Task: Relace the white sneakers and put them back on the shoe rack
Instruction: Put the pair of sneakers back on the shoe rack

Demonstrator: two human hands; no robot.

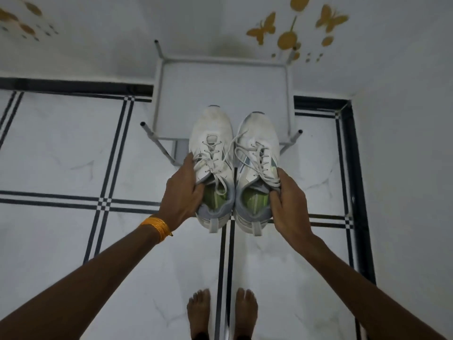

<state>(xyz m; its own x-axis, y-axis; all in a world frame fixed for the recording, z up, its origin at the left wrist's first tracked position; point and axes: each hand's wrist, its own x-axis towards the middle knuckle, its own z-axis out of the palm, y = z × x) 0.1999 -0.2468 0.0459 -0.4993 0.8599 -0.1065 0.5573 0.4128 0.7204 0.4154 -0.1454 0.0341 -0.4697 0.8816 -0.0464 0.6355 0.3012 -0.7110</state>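
Fingers [199,190] inside sneakers' [210,133] collars.

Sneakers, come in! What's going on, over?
Left hand grips left sneaker; right hand grips right sneaker. Both laced, above the shoe rack. Nothing blocking.

Both bare arms stretched fwd and down. Left hand [182,190], orange thread band at wrist, fingers curled over collar of left white lace-up sneaker [212,168]. Right hand [288,204] mirrors it, gripping right white lace-up sneaker [257,173] collar. Bare feet below sneakers.
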